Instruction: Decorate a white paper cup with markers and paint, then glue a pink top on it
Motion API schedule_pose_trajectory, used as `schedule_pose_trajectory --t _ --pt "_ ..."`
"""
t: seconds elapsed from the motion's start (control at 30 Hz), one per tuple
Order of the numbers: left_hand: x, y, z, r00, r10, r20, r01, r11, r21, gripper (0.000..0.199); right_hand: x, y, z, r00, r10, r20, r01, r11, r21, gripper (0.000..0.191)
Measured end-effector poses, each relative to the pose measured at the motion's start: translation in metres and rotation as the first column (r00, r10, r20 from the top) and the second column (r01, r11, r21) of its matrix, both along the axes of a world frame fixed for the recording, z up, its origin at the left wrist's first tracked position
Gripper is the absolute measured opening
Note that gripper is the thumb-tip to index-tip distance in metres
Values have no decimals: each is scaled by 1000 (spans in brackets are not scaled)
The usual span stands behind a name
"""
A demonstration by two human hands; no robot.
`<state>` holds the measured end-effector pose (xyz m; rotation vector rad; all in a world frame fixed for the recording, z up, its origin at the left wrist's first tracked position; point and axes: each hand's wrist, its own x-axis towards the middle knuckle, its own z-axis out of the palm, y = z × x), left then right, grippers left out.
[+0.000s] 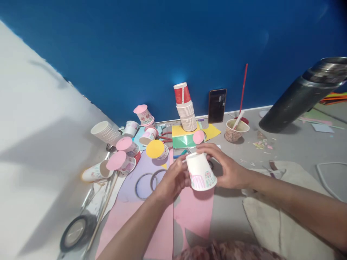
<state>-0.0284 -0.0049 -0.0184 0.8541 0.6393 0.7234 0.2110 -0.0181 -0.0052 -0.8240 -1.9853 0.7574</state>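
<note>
Between my two hands is a white paper cup (201, 171), bottom up, with pink and green drawing near its rim. My left hand (176, 177) is closed against its left side. From the right, my right hand (226, 166) grips it, with fingers over the top and the thumb low on the side. Pink paper sheets (193, 207) lie beneath the cup. Just beyond it are a pink paper disc (198, 137) and a green and yellow packet (184, 141).
At left stand decorated cups with pink discs (125, 144) and a yellow disc (155, 149), plus a cup stack (105, 133). Behind are a tall cup stack (187, 112) and a phone (217, 105). A dark flask (295, 95), a brush cup (233, 135) and a cloth (287, 213) lie right.
</note>
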Motion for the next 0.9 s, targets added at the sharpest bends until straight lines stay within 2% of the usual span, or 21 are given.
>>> schedule_pose_trajectory --t 0.03,0.1,0.17,0.27,0.37,0.5,0.57,0.6,0.67,0.73,0.77,0.9 --pt "0 -2 2 996 86 -29 -81 989 125 78 0 1 -1 1000 -16 -24 15 1000 -19 83" --pt "-1 -4 4 975 200 -98 -149 912 382 99 0 2 -3 998 -35 -54 32 998 -54 84" --pt "-4 -4 6 950 260 -175 -109 798 593 109 -1 3 -5 997 -49 -67 43 994 -96 85" --pt "-8 -1 8 900 321 -294 20 644 765 101 -4 3 -8 995 -67 -78 55 988 -147 84" --pt "-10 2 10 859 361 -363 106 568 816 91 -5 3 -9 996 -68 -59 55 980 -193 87" --pt "-12 6 15 837 412 -359 105 522 846 86 2 6 -3 1000 -24 -2 23 975 -220 100" --pt "-13 8 17 835 463 -296 13 521 853 79 9 11 2 997 -74 33 79 978 -194 87" --pt "-13 9 18 837 488 -250 -55 528 848 74 13 14 5 986 -146 81 159 970 -185 74" --pt "-14 11 18 832 534 -152 -197 540 819 67 21 21 9 915 -324 240 368 914 -170 48" --pt "-13 12 17 812 580 -69 -312 531 788 63 28 28 11 809 -425 406 516 845 -142 31" --pt "-13 12 17 798 601 -35 -357 519 777 64 30 30 12 769 -437 467 547 828 -127 27" --pt "-12 13 19 738 673 45 -478 475 739 67 31 31 15 672 -423 608 572 818 -62 22"
